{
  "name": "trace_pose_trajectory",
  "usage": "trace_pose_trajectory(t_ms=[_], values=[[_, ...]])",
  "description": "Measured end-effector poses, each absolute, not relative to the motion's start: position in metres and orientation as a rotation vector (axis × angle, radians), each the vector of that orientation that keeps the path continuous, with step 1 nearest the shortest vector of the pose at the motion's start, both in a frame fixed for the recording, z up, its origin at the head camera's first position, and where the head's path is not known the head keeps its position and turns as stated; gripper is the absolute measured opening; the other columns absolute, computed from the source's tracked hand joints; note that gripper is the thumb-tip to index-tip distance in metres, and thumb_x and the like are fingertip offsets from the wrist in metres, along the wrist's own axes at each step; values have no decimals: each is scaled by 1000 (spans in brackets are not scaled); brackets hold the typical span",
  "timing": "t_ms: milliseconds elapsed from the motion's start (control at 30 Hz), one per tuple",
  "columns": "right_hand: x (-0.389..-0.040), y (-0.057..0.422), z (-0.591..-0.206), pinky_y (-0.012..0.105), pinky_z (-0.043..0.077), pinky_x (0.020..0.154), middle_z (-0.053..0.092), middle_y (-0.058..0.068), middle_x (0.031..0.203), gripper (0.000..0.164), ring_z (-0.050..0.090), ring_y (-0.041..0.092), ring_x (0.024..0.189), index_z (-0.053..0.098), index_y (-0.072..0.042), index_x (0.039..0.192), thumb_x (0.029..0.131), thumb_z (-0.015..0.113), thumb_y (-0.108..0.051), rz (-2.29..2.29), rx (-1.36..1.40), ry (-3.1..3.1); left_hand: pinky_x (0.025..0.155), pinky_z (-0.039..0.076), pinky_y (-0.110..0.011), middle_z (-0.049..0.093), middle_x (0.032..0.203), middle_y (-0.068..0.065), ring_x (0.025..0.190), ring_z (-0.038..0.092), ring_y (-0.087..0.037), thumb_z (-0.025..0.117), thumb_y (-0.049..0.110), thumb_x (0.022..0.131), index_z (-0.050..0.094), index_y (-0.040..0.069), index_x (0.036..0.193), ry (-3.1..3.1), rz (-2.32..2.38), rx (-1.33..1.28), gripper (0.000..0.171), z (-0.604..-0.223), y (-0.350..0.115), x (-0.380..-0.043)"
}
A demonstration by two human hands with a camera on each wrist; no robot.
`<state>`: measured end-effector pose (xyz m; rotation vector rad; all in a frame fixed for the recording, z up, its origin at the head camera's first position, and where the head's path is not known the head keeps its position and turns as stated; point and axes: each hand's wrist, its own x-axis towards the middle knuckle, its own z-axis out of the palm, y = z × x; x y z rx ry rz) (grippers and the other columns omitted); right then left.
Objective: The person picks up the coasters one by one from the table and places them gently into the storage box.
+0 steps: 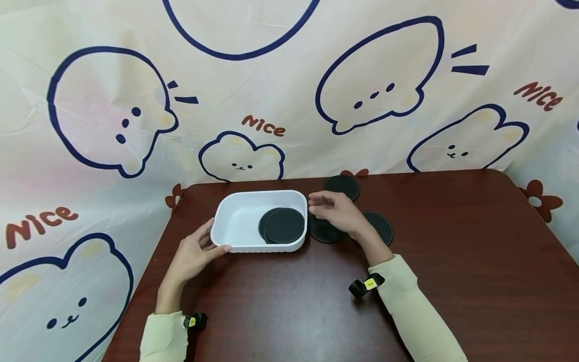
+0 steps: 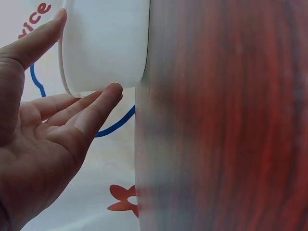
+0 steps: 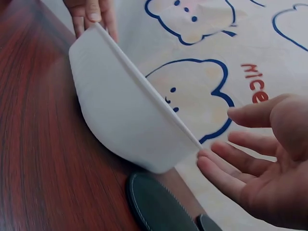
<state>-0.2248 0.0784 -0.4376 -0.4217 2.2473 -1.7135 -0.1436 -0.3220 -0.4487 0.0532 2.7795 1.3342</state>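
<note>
your left hand [image 1: 191,254] grips the white rounded-rectangular tray [image 1: 237,221] at its left end, thumb on the near rim, fingers along the end wall. your right hand [image 1: 336,211] is loosely opened, holding nothing, fingertips right at the tray's right end; cannot tell if they touch the rim.

counts: one tray, five round flat black discs visible. two inside, overlapping, toward the right end: upper disc [image 1: 285,225] covers most of lower disc [image 1: 263,227]. three outside, right of tray: far disc [image 1: 341,186], middle disc [image 1: 323,234] partly hidden by your right hand, right disc [image 1: 383,226] partly behind your forearm. also two pale sleeves [image 1: 418,306] and two small black wrist cameras [image 1: 359,288].

edges: tray sits near the back edge of the dark brown wood-grain table [image 1: 466,251], toward its left side. far disc reaches that back edge. your open room is broad to the right and toward you; inside the tray, it's the left half. printed white cloth [image 1: 289,100] stands behind the table.

views: left wrist shows your fingertips against the tray's outer wall. right wrist shows pale stitching round a disc's rim and the tray's outer side. only head shows the tray's inside.
</note>
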Motion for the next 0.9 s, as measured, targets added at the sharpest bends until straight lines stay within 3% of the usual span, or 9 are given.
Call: trace_pose_trajectory(t_ms=[267,533,767,900], values=[[-229,109,-443,38,60,107,58,28,153,54,67,36,135,51,4,155,108,66,-18,-1800,-366,2023,102,60,-47,48,164,-25,135,66,-43,88,32,92,33,10,169,2777,1343,54,98,-449,-323,-144],[-231,140,-449,36,60,105,60,31,150,57,68,36,133,48,7,156,109,66,-20,-1798,-318,2040,103,58,-49,48,164,-25,135,66,-44,89,34,91,33,9,169,2782,1339,39,99,-450,-323,-143],[-231,165,-458,44,56,111,57,31,152,60,69,36,133,47,7,156,109,67,-24,-1746,-270,2090,103,57,-49,48,164,-26,135,65,-44,89,32,91,33,9,169,2777,1347,43,98,-451,-323,-143],[-230,180,-459,44,56,111,55,32,154,59,72,27,128,49,5,156,109,66,-25,-1731,-233,2120,103,56,-49,47,165,-26,137,64,-44,89,32,91,33,10,169,2769,1361,52,99,-450,-323,-143]])
